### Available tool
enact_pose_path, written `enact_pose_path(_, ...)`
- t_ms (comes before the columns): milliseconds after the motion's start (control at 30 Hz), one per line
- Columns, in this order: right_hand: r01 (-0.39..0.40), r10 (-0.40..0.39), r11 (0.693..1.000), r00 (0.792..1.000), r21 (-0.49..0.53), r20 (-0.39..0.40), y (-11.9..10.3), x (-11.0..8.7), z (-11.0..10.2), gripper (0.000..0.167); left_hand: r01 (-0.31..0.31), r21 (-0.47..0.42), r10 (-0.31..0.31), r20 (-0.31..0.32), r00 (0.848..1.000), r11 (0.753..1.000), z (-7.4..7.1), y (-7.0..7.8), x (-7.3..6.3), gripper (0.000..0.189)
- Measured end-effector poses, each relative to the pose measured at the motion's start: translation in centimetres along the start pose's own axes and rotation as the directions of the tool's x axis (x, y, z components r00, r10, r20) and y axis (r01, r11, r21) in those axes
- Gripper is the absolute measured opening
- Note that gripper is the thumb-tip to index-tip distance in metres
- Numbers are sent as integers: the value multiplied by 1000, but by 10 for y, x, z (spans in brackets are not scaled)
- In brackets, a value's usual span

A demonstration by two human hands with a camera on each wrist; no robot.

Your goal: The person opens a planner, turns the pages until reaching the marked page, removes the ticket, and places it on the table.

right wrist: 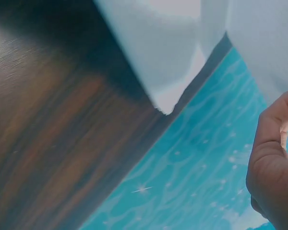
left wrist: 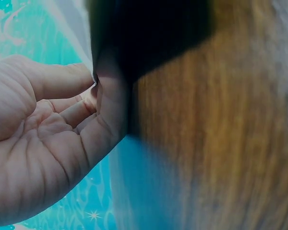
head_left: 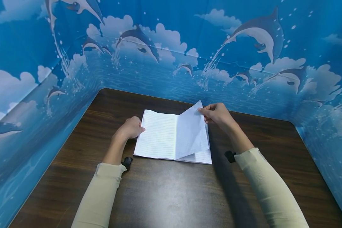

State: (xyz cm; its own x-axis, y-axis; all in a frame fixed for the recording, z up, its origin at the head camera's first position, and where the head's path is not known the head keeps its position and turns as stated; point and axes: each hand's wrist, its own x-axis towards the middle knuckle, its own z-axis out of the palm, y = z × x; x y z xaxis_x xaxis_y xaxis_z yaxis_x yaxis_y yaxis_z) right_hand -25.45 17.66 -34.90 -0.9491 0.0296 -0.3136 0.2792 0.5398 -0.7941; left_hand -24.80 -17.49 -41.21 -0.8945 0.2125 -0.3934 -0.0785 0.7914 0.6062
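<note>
An open notebook [head_left: 159, 136] with lined white pages lies on the dark wooden table. My left hand [head_left: 130, 127] grips its left edge, thumb on top of the page; in the left wrist view the fingers [left wrist: 110, 96] curl beneath that edge. My right hand [head_left: 216, 114] pinches the outer edge of one page [head_left: 191, 131] near its top corner. That page is lifted and slants above the right half of the notebook, whose lower lines show beneath it. In the right wrist view the raised page [right wrist: 264, 43] runs to the bent fingers.
The wooden table [head_left: 171, 193] extends around the notebook, with rounded far corners. A blue curtain [head_left: 165, 76] printed with dolphins and clouds encloses its back and sides. Dark bands [head_left: 230, 156] sit on both wrists by the pale sleeves.
</note>
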Motion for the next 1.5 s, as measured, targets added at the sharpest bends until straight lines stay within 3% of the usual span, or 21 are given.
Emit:
enact_pose_path(333,70,-74,993,997,92,33,-34,4,25,34,0,-2,0,-7,1000,1000,-2,-4,0,47)
enact_pose_path(533,92,-94,994,995,64,39,-52,7,42,37,6,3,-6,-4,1000,1000,-2,-4,3,50)
enact_pose_path(800,174,-179,983,980,64,82,-72,10,68,36,11,9,-11,2,1000,1000,-1,0,5,51)
enact_pose_path(967,179,-186,981,977,71,105,-83,18,95,30,2,0,-2,10,1000,1000,-3,-1,5,52)
enact_pose_path(1267,122,-134,989,981,88,143,-87,35,157,34,-10,-18,10,14,1000,1000,-6,-4,4,45)
enact_pose_path(1500,119,-112,990,989,-71,92,-74,47,198,28,-30,-41,30,4,1000,999,-4,-4,5,42)
